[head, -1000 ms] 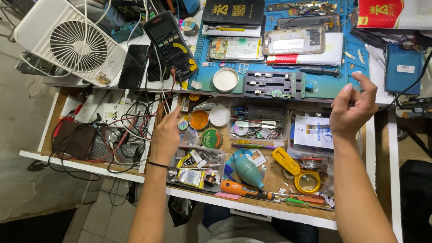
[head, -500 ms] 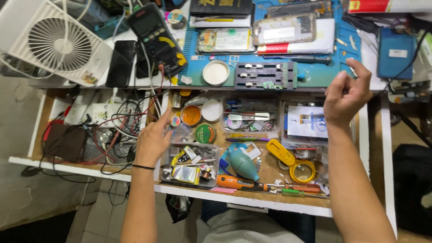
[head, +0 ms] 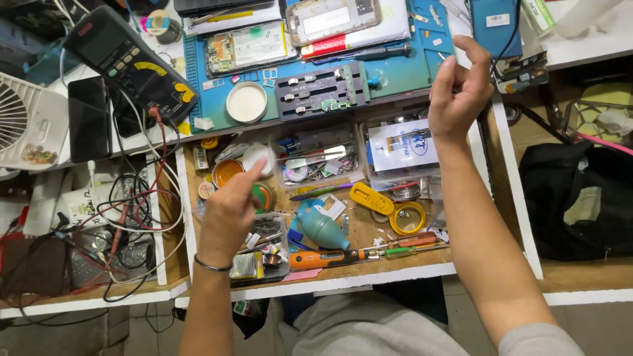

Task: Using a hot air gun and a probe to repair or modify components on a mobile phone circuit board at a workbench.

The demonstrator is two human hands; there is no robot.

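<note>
My left hand (head: 231, 211) hung over the open drawer (head: 343, 270) at centre frame, fingers loosely curled, index finger pointing at the white round tin (head: 256, 155) beside the orange tin (head: 226, 171), gripping nothing. My right hand (head: 461, 92) was raised at upper right over the blue work mat (head: 409, 66), fingers half curled, empty. Orange-handled screwdriver (head: 330, 258) lay along the drawer's front edge.

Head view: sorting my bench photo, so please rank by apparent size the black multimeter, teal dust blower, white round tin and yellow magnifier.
1. black multimeter
2. teal dust blower
3. yellow magnifier and white round tin: too similar to rank
</note>
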